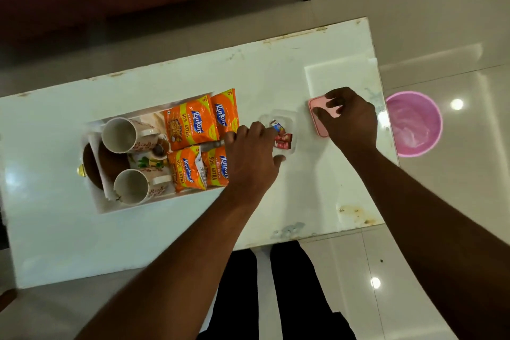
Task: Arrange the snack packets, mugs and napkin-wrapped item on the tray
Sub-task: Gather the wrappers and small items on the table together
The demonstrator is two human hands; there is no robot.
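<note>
1. So, frame centre: our left hand [249,157] is closed on a metal utensil handle [214,144], long axis pointing left over the snack packets [190,124].
2. Right of centre: our right hand [349,116], fingers spread, presses a pink lid [317,116].
3. Left: tray [99,208] w/ mugs [121,135]; left hand nearer.

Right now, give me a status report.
Left hand holding a spoon. Right hand on pink lid. Snack packets, mugs on tray.
</note>
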